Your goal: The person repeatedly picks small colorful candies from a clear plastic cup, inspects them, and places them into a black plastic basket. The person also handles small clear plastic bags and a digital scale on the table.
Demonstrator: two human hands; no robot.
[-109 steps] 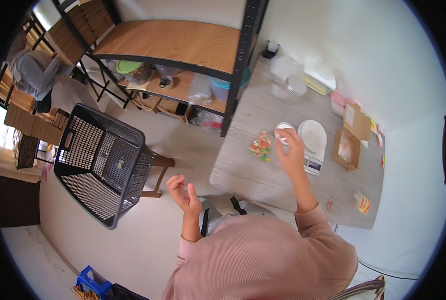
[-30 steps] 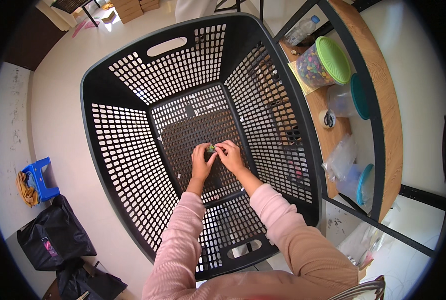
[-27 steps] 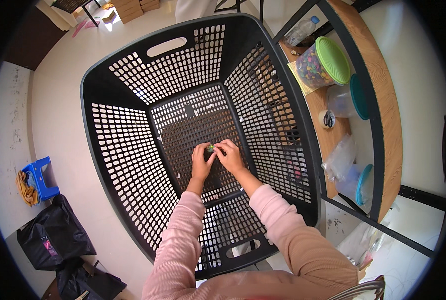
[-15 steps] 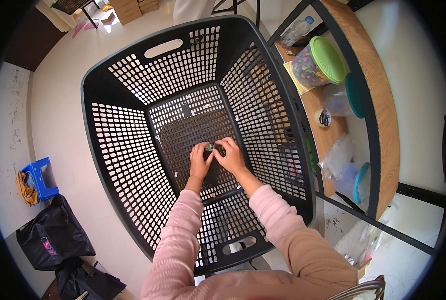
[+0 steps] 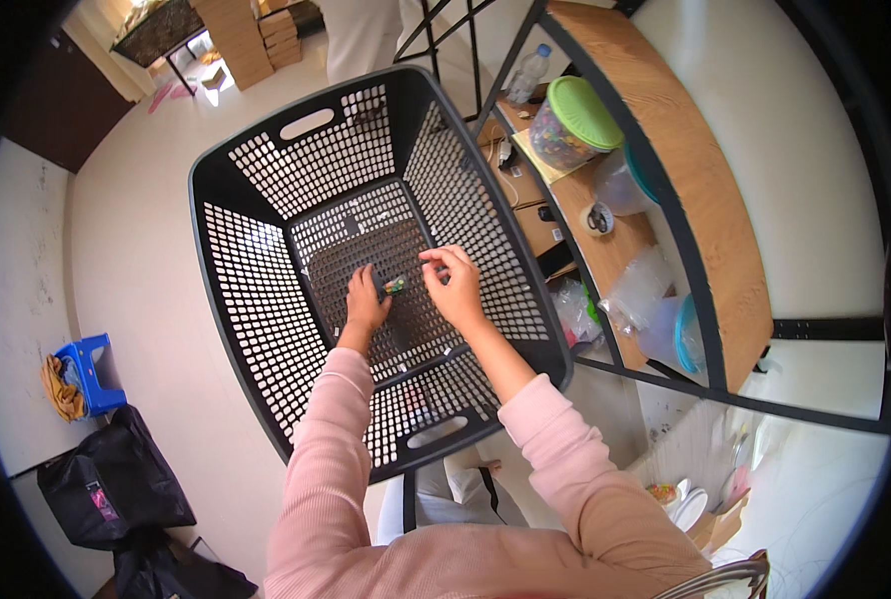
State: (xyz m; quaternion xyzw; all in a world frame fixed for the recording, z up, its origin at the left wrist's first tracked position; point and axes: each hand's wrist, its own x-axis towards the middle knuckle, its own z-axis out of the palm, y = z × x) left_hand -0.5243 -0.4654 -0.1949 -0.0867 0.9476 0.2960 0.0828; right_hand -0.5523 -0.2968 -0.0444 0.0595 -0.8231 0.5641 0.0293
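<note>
Black plastic perforated basket [image 5: 555,344], open top, both hands inside. Small green-and-orange packet [image 5: 395,286] sits between them, over the basket's bottom; can't tell if it lies on the bottom. Left hand [image 5: 366,301]: grip open, fingers extended, thumb parted from them, packet just beside it at 2 o'clock; thumb contact unclear. Right hand [image 5: 453,286]: grip partly open, fingers half curled, small gap to thumb, nothing visible held; packet at its 9 o'clock, apart. From the basket: green-lidded tub [image 5: 563,140] on a wooden shelf [image 5: 620,262] at 2 o'clock; blue stool [image 5: 94,375] at 8 o'clock.
</note>
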